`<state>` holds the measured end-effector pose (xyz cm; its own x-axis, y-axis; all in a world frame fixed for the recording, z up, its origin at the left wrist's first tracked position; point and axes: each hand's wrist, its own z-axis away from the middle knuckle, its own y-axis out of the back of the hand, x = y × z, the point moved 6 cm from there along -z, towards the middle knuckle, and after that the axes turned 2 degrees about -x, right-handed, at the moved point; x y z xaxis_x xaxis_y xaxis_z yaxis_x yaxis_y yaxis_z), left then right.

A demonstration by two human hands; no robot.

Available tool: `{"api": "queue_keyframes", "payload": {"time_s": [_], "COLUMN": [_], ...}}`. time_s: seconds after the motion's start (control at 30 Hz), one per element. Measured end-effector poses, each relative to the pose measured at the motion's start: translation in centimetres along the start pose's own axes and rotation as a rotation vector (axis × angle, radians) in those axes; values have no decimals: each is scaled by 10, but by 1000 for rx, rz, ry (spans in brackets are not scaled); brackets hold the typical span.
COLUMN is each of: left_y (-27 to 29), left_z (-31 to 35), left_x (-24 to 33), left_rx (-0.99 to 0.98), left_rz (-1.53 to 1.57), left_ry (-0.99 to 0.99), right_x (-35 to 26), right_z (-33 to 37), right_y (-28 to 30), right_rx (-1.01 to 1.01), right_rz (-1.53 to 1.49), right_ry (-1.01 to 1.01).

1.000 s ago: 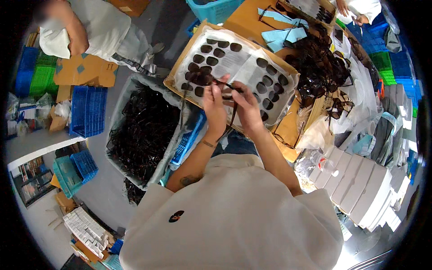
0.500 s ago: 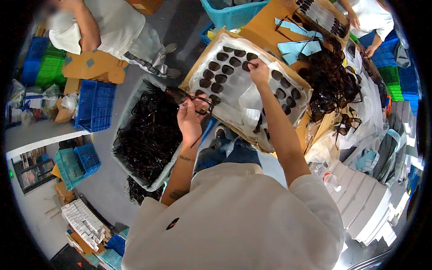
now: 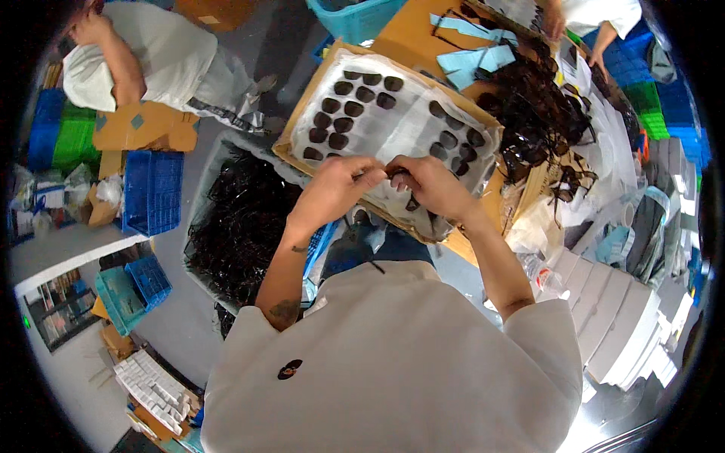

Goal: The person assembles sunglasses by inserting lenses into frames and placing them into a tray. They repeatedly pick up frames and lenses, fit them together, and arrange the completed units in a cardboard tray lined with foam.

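My left hand (image 3: pixel 336 189) and my right hand (image 3: pixel 438 187) meet over the near edge of a shallow cardboard box (image 3: pixel 298 113). The left is closed around a dark sunglasses frame, mostly hidden by the fingers. Pinched in my right fingers, right against the frame, is a dark lens (image 3: pixel 396 173); whether it sits inside the rim cannot be made out. Beneath my hands, the box is lined with white sheet, on which dark lenses (image 3: pixel 365 94) lie in rows at the left, with more lenses (image 3: pixel 448 140) at the right and a bare strip between.
A grey bin (image 3: pixel 208 283) heaped with dark frames (image 3: pixel 242 219) stands at my left. Sunglasses (image 3: pixel 536 128) lie piled beside light-blue sheets (image 3: pixel 476 64) at the right. One person (image 3: pixel 162 57) is at the far left, another (image 3: pixel 596 19) at the far right. White boxes (image 3: pixel 604 317) stand near right.
My right hand has come back from the lens rows toward me with a lens. My left hand has moved right with the frame, and the two hands now meet.
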<state>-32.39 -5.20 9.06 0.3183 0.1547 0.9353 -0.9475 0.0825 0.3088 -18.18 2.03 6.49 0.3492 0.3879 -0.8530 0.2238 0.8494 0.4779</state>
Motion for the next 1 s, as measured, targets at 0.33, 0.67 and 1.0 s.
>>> {"api": "queue_keyframes", "payload": {"time_s": [0.33,0.67,1.0], "left_y": [-116,-88,-1], "left_z": [-23,-33,-6], "left_x": [-52,-62,-64], "left_rx": [189,503,584], "left_rz": [342,429,1182], "left_ry": [-52,-130,-19], "right_x": [50,48,119], "right_z": [51,11,-19], "right_y": [-28,-36,29], "right_rx": [577,521,1045], "right_rz": [-692,-1123,630], "right_ry": [-19,-27,-269]}}
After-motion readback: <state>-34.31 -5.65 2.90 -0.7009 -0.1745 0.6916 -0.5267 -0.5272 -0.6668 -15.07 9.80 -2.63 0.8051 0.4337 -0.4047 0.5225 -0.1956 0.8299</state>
